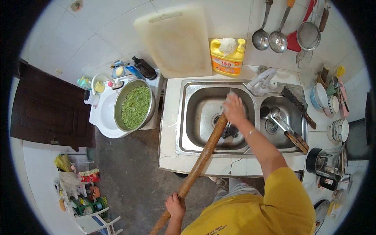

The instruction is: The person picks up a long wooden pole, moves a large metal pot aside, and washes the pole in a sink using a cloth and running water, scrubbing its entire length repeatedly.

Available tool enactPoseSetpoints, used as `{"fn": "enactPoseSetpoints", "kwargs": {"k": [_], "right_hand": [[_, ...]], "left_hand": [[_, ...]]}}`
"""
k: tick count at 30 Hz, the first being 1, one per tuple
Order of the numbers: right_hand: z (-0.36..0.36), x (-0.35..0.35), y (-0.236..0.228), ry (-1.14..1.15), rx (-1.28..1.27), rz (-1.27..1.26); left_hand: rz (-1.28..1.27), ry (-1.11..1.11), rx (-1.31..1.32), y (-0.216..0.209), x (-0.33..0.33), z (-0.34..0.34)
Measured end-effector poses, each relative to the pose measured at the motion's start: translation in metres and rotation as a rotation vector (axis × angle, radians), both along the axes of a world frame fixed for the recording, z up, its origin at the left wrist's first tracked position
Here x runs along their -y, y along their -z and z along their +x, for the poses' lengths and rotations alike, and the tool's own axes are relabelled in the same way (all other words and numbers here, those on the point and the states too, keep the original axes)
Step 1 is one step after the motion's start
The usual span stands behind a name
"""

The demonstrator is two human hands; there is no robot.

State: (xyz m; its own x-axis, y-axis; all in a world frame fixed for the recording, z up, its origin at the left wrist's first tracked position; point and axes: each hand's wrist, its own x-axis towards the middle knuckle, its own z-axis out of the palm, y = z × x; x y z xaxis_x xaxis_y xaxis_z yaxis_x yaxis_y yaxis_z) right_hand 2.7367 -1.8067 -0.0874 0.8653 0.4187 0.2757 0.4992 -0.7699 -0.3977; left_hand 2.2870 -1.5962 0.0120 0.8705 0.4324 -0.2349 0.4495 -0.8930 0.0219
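Observation:
A long, thick, smooth wooden rod (203, 156) slants from the lower edge up over the counter's front edge into the large sink basin (196, 105). My left hand (175, 205) is closed around its lower part, in front of the counter. Over the basin, my right hand (235, 109) is closed at the rod's upper end, hiding the tip. Something pale shows at the right fingertips, too blurred to name. Beneath that hand, a dark clump (230, 132) lies beside the drain. A white faucet (263, 80) stands behind the basin.
Ladles (277, 41) hang above a smaller basin (268, 135) holding long-handled utensils. A brush (297, 102) lies across its rim. A yellow jug (227, 58) and cutting board (176, 43) stand behind. Left, a pot of green beans (136, 107) sits on a washbasin (102, 113). A blender jug (331, 162) stands right.

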Motion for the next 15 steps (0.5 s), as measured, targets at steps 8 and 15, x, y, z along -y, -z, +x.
{"fn": "enactPoseSetpoints", "kwargs": {"k": [8,15], "right_hand": [[0.047,-0.016,0.030,0.103,-0.039,0.145],[-0.091,-0.027,-0.057,-0.330,-0.191,0.093]], "left_hand": [[-1.562,-0.832,-0.403,0.013,-0.032,-0.008],[-0.649,-0.284,-0.227,0.005,-0.008,-0.017]]}}
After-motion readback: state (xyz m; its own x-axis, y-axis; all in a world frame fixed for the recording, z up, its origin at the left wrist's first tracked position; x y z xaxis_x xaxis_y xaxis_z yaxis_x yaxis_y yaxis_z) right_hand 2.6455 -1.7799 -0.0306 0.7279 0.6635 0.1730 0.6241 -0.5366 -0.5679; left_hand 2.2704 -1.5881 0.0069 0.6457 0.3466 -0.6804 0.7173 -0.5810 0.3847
